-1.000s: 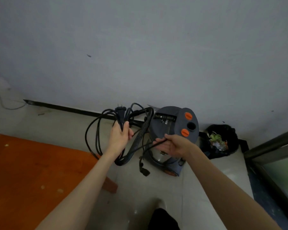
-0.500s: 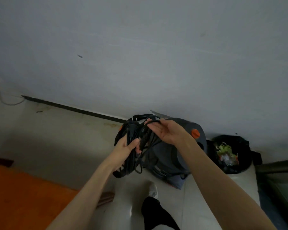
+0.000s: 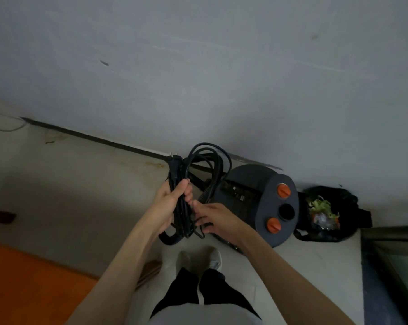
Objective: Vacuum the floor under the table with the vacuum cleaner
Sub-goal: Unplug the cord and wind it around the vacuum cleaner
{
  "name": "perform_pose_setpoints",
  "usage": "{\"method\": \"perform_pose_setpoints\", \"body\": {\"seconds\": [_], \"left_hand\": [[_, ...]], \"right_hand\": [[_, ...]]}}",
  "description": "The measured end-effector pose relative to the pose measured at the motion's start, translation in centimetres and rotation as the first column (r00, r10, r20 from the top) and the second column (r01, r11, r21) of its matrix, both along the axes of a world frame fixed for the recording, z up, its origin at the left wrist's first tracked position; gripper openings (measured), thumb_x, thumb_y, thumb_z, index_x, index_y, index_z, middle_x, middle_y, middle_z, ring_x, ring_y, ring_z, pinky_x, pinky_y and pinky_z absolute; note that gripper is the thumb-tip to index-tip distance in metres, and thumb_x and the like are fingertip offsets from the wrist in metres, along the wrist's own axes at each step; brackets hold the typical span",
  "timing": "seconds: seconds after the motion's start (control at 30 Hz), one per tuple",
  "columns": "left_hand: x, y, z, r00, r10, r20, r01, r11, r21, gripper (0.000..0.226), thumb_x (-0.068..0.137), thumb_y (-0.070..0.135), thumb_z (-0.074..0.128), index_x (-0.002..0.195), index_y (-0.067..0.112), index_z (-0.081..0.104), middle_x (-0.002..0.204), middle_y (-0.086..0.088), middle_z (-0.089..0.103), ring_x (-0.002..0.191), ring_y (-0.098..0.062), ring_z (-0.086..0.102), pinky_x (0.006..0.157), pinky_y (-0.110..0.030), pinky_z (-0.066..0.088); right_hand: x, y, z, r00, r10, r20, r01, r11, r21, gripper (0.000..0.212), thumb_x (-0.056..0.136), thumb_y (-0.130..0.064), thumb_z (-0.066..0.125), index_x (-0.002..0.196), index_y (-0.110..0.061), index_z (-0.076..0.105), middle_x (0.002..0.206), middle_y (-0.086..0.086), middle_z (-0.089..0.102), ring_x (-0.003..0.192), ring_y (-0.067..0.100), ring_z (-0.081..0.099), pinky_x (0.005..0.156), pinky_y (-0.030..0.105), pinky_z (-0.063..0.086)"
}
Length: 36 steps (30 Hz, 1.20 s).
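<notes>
Fingers of left hand (image 3: 169, 205) curled round coiled power cord (image 3: 186, 184), plug (image 3: 175, 166) uppermost; right hand (image 3: 216, 221) pinching its strands, beside canister vacuum cleaner (image 3: 257, 202).

Black power cord (image 3: 199, 165), coiled, black plug (image 3: 174, 165). Vacuum cleaner (image 3: 259, 202) dark grey body, 2 orange round knobs (image 3: 283, 190), 1 black round hole (image 3: 286, 212) between them. Wall (image 3: 198, 66) plain pale grey, few dark marks. Floor (image 3: 69, 184) light beige, black strip at wall base. Orange table (image 3: 22, 282) surface. Black bin bag (image 3: 327, 214), green and white scraps inside. Black trousers (image 3: 203, 292), white shoe (image 3: 213, 259).
</notes>
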<state>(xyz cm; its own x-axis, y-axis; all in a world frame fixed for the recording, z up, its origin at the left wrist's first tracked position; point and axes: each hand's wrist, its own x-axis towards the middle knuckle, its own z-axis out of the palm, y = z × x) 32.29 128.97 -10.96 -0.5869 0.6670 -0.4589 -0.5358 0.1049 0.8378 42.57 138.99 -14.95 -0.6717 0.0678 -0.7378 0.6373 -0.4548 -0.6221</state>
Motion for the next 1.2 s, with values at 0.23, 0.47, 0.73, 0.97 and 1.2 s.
{"method": "perform_pose_setpoints", "body": {"seconds": [0.23, 0.47, 0.73, 0.97, 1.2], "left_hand": [[-1.1, -1.2, 0.7, 0.998, -0.027, 0.058, 0.025, 0.999, 0.036, 0.015, 0.099, 0.01, 0.04, 0.084, 0.009, 0.044, 0.064, 0.0, 0.041, 0.06, -0.013, 0.042, 0.066, -0.029, 0.038], [-2.7, -2.1, 1.9, 0.999, -0.004, 0.053, -0.002, 0.994, 0.112, 0.015, 0.097, 0.01, 0.042, 0.084, 0.009, 0.046, 0.062, 0.002, 0.044, 0.059, -0.012, 0.046, 0.07, -0.029, 0.041], [-2.9, -2.2, 2.4, 0.996, -0.048, 0.072, 0.037, 0.989, 0.143, 0.017, 0.098, 0.009, 0.04, 0.082, 0.01, 0.047, 0.062, 0.002, 0.043, 0.057, -0.011, 0.043, 0.064, -0.026, 0.04], [-3.3, -1.9, 1.9, 0.995, -0.081, 0.051, 0.072, 0.985, 0.156, 0.011, 0.095, 0.013, 0.044, 0.086, 0.008, 0.048, 0.063, 0.001, 0.044, 0.056, -0.011, 0.043, 0.061, -0.024, 0.042], [-2.7, -1.4, 2.8, 0.998, -0.063, 0.017, 0.061, 0.994, 0.086, 0.019, 0.098, 0.01, 0.042, 0.081, 0.008, 0.049, 0.062, -0.001, 0.046, 0.056, -0.013, 0.045, 0.062, -0.027, 0.04]], "right_hand": [[-0.9, -1.2, -0.3, 0.995, -0.099, 0.029, 0.103, 0.945, -0.309, 0.01, 0.087, -0.025, 0.065, 0.088, -0.015, 0.065, 0.074, -0.004, 0.059, 0.065, 0.008, 0.046, 0.061, 0.02, 0.034], [-1.6, -1.8, 1.2, 0.96, -0.281, 0.02, 0.243, 0.791, -0.561, 0.016, 0.082, -0.027, 0.06, 0.074, -0.015, 0.068, 0.068, -0.006, 0.056, 0.056, 0.007, 0.049, 0.053, 0.019, 0.038], [-2.6, -1.9, 2.9, 0.981, -0.196, 0.012, 0.185, 0.904, -0.386, 0.025, 0.101, -0.025, 0.038, 0.095, -0.015, 0.06, 0.069, -0.006, 0.057, 0.059, 0.008, 0.036, 0.052, 0.02, 0.027], [-2.9, -0.8, 3.9, 0.885, -0.466, 0.006, 0.43, 0.812, -0.394, 0.02, 0.098, -0.014, 0.045, 0.09, -0.01, 0.063, 0.072, -0.002, 0.059, 0.062, 0.008, 0.049, 0.057, 0.021, 0.03], [-2.4, 0.3, 3.9, 0.811, -0.583, -0.041, 0.532, 0.765, -0.362, 0.024, 0.095, -0.009, 0.049, 0.115, -0.001, 0.061, 0.087, 0.006, 0.065, 0.06, 0.008, 0.055, 0.05, 0.018, 0.046]]}}
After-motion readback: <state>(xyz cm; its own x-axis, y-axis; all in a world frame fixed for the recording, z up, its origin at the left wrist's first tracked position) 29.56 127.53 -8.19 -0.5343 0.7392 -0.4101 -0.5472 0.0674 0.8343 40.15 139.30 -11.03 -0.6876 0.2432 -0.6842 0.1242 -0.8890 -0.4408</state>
